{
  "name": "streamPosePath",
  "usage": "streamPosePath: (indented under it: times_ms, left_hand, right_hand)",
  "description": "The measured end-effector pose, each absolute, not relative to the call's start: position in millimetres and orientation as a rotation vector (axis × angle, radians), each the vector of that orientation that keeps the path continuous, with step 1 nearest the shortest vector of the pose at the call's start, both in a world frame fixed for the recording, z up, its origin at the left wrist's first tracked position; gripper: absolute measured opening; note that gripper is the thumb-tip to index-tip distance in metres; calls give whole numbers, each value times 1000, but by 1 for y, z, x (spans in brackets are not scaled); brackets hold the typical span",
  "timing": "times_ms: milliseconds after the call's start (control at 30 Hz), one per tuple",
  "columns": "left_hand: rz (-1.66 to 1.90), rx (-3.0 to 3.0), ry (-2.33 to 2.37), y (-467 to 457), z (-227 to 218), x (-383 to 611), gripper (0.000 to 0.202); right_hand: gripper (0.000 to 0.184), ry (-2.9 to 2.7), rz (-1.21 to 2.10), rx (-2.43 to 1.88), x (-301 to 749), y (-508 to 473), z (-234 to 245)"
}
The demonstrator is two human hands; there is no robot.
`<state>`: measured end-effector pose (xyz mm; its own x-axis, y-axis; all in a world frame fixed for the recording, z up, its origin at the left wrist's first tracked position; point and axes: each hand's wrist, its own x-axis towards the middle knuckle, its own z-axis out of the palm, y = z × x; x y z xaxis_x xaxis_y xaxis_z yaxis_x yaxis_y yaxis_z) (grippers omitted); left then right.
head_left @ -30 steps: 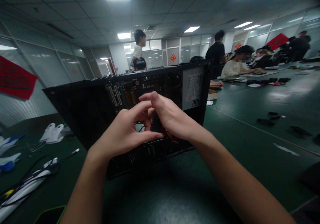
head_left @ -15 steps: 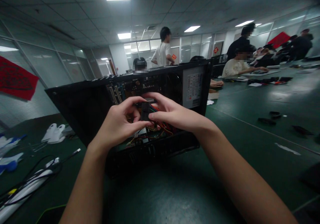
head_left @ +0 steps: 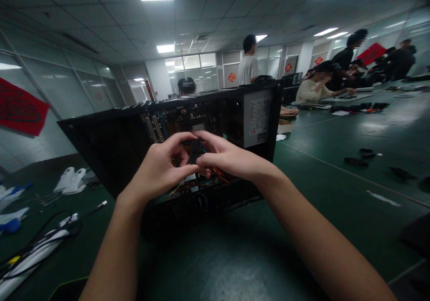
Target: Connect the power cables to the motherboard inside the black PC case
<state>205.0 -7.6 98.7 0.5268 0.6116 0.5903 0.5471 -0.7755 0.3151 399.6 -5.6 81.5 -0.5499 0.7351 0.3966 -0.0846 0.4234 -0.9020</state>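
The connector (head_left: 195, 152) looks matt black plastic, the case (head_left: 112, 144) dark satin metal. At 2 o'clock, a dull grey metal power supply (head_left: 249, 140) bears a paper label (head_left: 258, 117). Toward 6 o'clock, the smooth tabletop (head_left: 242, 256) gleams.
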Motion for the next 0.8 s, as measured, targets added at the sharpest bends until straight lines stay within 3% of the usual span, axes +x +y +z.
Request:
streamPosePath:
  times_ms: [800]
  left_hand:
    - [1020, 2681, 1085, -10, 100, 203, 53]
  right_hand:
    - [50, -1831, 1219, -641, 392, -3, 77]
